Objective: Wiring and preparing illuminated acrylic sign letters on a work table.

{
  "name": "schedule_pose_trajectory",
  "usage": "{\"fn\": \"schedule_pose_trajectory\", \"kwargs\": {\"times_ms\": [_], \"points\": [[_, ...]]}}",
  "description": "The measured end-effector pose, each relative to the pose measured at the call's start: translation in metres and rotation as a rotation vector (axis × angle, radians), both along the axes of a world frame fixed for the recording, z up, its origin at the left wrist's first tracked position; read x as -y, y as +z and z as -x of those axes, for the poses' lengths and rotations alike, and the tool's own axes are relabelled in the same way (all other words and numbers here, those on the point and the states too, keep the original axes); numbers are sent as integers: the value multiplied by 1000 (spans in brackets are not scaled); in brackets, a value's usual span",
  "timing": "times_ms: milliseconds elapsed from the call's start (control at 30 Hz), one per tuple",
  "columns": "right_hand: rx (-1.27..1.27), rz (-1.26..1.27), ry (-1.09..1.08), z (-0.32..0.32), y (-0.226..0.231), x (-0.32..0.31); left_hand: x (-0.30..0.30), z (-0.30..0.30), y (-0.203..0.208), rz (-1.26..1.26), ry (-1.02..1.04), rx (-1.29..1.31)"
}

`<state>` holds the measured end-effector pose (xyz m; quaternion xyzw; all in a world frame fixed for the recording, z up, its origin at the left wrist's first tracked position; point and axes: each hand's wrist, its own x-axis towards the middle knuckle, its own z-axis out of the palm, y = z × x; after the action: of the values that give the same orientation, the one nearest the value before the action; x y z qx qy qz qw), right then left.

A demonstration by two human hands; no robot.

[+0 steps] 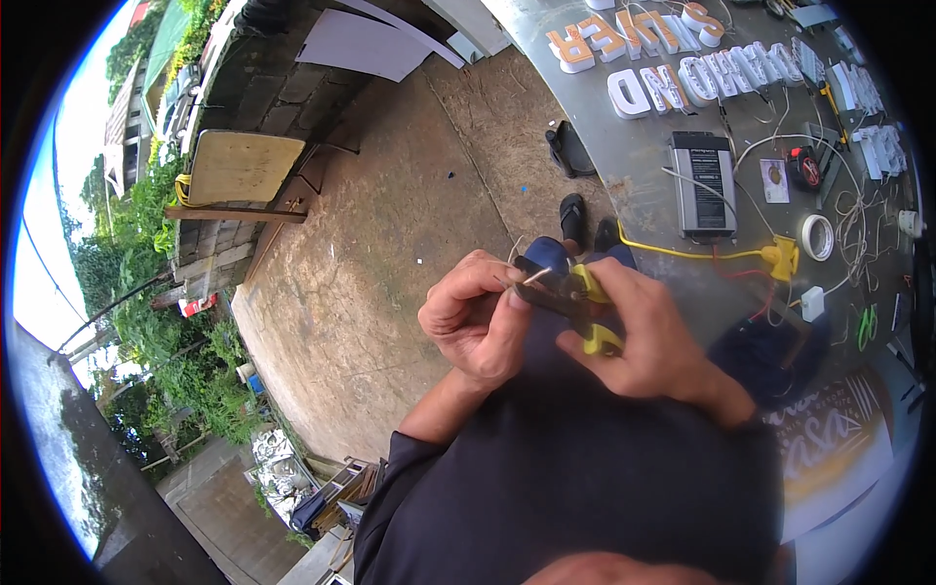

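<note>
A: Head view first. Left hand [475, 325] curled nearly into a fist, thumb and forefinger pinched on a thin pale wire [531, 278] whose bare end pokes up and to the right.

B: And the right hand [648, 336]?

A: Wrapped around the yellow-handled pliers [575, 297], fingers folded over both handles, squeezed close together. Dark head of the tool aimed left, touching the wire right at the left fingertips.

B: Position of all that?

A: Middle of the picture, held up in front of a dark shirt, above a bare concrete floor [390, 244]. Two sandalled feet [575, 219] visible beyond the hands, by the edge of the table.

B: Anything to the right?

A: Grey metal tabletop [624, 136] curving along the upper right. On it a dark boxy power supply [704, 183], a yellow cable [682, 253] running to a yellow plug, a roll of white tape [817, 237], loose white wires, and white-and-orange sign letters [682, 54] lying face up near the far edge. All well apart from the hands.

B: Left side?

A: A low block wall with a wooden chair [239, 171] leaning against it, white sheets [361, 44] beyond, greenery past that.

B: Pliers fully closed on the wire?

A: Hard to tell; tool head partly hidden behind the left thumb.
</note>
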<state>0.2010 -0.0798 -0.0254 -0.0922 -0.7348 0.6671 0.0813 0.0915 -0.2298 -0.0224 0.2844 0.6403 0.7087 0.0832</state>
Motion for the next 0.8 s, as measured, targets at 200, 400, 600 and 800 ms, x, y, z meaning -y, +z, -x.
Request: {"fn": "schedule_pose_trajectory", "kwargs": {"times_ms": [200,400,600,800], "points": [[5,1,-5,-2,0,1,-1,-3,2,-14,8,57],[2,11,7,-2,0,1,0,-5,-2,-101,4,117],[6,19,9,-1,1,1,1,-6,-3,-82,30,129],[14,27,1,1,-1,1,-3,-8,5,-17,55,122]]}}
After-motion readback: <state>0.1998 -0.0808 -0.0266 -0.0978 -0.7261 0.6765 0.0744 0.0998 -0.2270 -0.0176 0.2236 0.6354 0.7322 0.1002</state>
